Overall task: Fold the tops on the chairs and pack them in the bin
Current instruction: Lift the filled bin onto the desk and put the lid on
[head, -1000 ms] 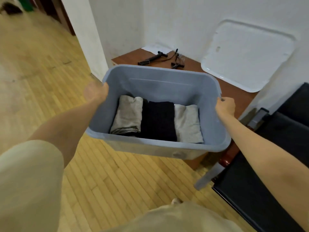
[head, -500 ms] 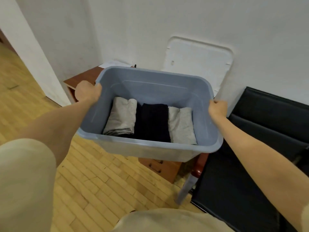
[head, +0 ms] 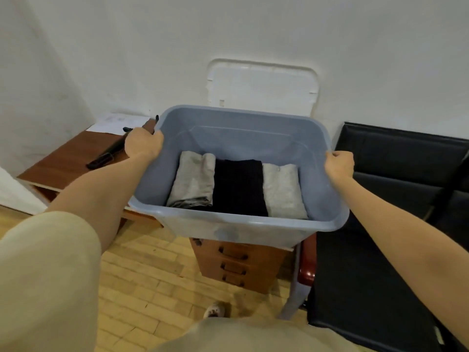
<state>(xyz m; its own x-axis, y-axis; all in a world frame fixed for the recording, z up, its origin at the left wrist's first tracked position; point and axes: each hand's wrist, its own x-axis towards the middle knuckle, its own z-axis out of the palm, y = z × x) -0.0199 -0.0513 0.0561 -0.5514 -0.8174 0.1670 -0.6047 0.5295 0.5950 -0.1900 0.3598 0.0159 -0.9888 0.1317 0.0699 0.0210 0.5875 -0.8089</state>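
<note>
We are holding the blue-grey bin (head: 243, 229) level above the desk (head: 73, 156), its long axis running left to right; no writing is showing. Three folded tops are lying side by side inside: grey (head: 193, 181), black (head: 238, 186), grey (head: 281, 191). Our left hand (head: 143, 144) and right hand (head: 340, 165) are curling fingers round the rim.

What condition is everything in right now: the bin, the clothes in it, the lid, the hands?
Bin: open, no lid on, held up by both short ends.
Left grey top: folded, in the bin.
Black top: folded, in the middle.
Right grey top: folded, beside the black one.
White lid: off, leaning on the wall.
Left hand: grips the bin's rim.
Right hand: grips the opposite rim.
Desk drawers: closed.
</note>
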